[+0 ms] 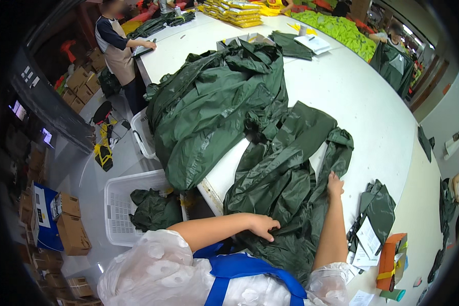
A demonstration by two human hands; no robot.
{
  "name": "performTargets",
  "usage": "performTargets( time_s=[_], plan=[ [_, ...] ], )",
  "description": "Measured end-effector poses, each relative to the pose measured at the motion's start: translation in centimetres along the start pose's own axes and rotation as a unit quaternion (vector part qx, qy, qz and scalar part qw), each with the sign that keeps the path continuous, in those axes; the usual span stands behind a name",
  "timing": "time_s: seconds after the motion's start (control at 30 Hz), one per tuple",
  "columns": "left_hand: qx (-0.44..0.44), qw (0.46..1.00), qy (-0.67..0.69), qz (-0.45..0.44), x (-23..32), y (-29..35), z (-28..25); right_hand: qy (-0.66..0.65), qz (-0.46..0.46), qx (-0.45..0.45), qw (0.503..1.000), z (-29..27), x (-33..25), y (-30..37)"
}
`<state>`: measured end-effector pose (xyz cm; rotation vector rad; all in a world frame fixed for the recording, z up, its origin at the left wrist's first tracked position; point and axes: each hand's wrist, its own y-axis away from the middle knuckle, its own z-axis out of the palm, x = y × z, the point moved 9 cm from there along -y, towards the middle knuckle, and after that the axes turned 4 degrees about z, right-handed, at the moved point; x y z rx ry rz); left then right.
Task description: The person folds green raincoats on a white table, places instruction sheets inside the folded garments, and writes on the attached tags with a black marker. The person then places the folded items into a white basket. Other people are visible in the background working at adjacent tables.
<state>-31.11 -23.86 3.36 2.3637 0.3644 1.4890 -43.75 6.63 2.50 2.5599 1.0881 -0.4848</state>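
A dark green, slightly shiny garment (pixel 285 188), which looks like a raincoat, lies spread and rumpled on the table in front of me. My left hand (pixel 262 226) rests on its lower part, fingers slightly bent and apart. At its right side, my right hand (pixel 335 184) has its fingers curled on the edge of a long sleeve (pixel 340 153). What lies under the folds is hidden. A large heap of the same green fabric (pixel 217 107) is piled just beyond, to the left, and hangs over the table edge.
A white basket (pixel 120 204) with green fabric stands left of the table (pixel 362 117). To the right lie a folded green piece (pixel 377 204), papers (pixel 368 237) and an orange box (pixel 391 260). Yellow packages (pixel 232 13) and co-workers are farther off. Cardboard boxes (pixel 71 229) stand at left.
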Motion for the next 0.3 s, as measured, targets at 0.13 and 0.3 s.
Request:
performTargets(
  time_s=[0.13,0.3],
  plan=[
    [0.027,1.000,0.004,-0.007,-0.3,-0.7,-0.9,-0.421,0.071,-0.006,0.904,-0.9,1.4,0.1],
    [0.363,0.761,0.511,0.171,-2.4,2.8,-10.6,-0.343,-0.328,-0.123,0.872,-6.2,-11.3,18.5]
  ],
)
